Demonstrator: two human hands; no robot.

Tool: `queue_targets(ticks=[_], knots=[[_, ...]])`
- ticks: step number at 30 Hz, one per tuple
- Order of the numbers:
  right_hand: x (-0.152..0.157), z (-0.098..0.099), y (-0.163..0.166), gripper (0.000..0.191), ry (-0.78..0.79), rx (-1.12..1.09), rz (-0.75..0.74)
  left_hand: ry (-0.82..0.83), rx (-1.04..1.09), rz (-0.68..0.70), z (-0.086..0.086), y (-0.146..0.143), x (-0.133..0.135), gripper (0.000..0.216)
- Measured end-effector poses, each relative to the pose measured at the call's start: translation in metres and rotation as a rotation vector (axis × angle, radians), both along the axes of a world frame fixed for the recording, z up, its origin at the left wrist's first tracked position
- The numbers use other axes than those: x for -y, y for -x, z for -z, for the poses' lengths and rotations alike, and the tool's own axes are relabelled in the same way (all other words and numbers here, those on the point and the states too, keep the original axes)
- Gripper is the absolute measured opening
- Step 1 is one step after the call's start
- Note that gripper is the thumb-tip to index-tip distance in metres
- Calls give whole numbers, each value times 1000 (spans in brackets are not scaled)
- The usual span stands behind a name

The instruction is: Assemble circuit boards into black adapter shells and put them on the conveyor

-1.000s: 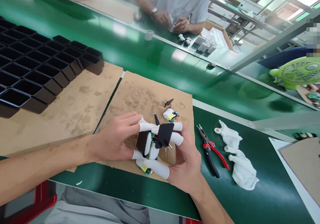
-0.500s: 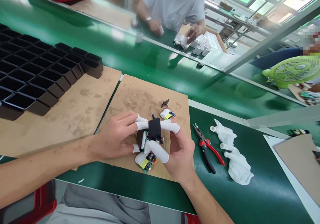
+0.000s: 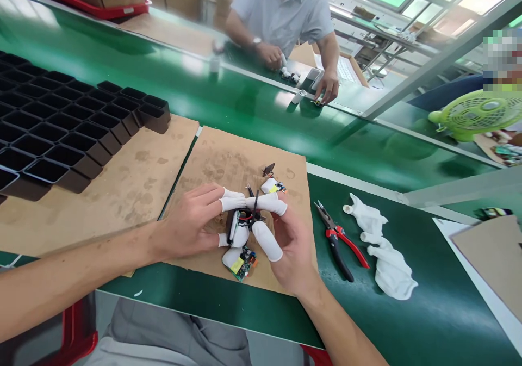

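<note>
My left hand [image 3: 191, 224] and right hand [image 3: 293, 246] both grip one small part [image 3: 236, 227].
I see it held between capped fingertips [image 3: 267, 240] just above the cardboard [image 3: 220, 159] on the desk [image 3: 408, 322]; a circuit board [image 3: 243, 264] lies under it, pliers [image 3: 340, 241] off right.

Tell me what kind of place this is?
Most likely a factory assembly line for small electronics. A long green conveyor belt runs past, a black compartment tray sits beside it, and the left hand and right hand pinch a small part near a little circuit board. Another person works across the belt.
</note>
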State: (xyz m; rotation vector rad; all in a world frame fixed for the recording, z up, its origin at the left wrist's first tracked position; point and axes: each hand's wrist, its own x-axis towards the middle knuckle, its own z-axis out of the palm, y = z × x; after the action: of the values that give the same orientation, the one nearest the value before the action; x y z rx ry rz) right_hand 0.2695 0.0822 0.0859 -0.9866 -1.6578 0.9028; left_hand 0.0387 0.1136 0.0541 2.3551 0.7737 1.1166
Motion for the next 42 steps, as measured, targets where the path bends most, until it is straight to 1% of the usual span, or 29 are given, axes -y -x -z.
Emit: queue_targets(ticks=[7,11,15,18,22,25,29,33,36,42], knots=[[-1,-1,1,13,10,-23,-5,11,-1,-9,-1,-1,-1,43],[-1,2,0,15,24,-14,-20,28,0,-15,-1,-2,-1,45],[-5,8,-1,17,10,34,9,48,19,-25,1,-3,-4,43],[-9,11,-1,18,-15,54,41,62,-17,-53,4,-4,-8,44],[-14,11,0,23,-38,84,47,16,-52,-90,7,-4,-13,53],[-16,10,1,23,-59,100,32,-21,-80,-116,9,-3,-17,55],[-16,11,4,17,-92,110,36,-42,-104,-156,11,-2,-18,48],[-16,13,5,17,-109,116,44,-52,-131,-191,12,-1,-17,42],[-16,12,6,17,-122,123,42,-62,-154,-193,12,-1,-17,36],[-17,15,8,31,-121,114,43,-69,-185,-193,15,-3,-19,27]])
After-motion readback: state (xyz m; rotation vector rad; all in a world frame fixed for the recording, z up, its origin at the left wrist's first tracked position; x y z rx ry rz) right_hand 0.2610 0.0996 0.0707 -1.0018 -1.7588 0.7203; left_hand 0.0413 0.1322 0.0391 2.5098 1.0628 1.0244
